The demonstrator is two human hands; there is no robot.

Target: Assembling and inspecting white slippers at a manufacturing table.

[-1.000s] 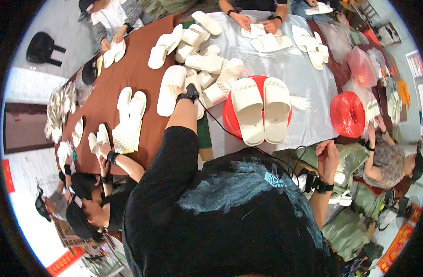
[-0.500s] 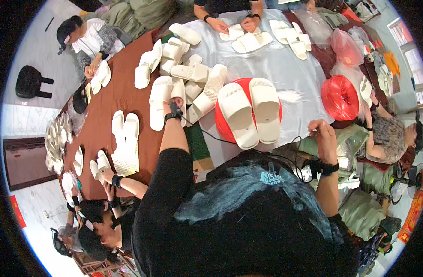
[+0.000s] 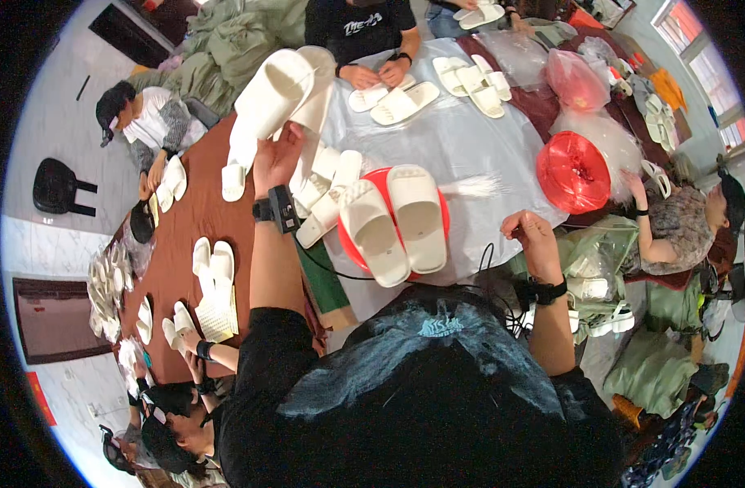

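Note:
Raised over the table's far left part, a pair of white slippers [image 3: 276,91] is gripped by my left hand [image 3: 278,159], its fingers closed near the heel ends. A black strap with a small box circles that wrist. In front of my chest, another pair of white slippers [image 3: 419,220] lies side by side on a round red base [image 3: 345,245], mostly covered by them. Well to the right of that pair, my right hand [image 3: 532,239] hovers with curled fingers; whatever they hold, if anything, is hidden. Loose white slippers [image 3: 340,183] lie beyond my left wrist.
A red plastic tub [image 3: 573,172] stands at the right beside clear plastic bags [image 3: 608,154]. More slippers [image 3: 215,272] rest on the brown cloth [image 3: 189,220] at left. Several people work around the table. A black cable [image 3: 340,275] runs from my left wrist.
My left hand has lifted a slipper pair off the pile, up toward the camera. The whole view has shifted somewhat. My right hand stays at the right, fingers curled.

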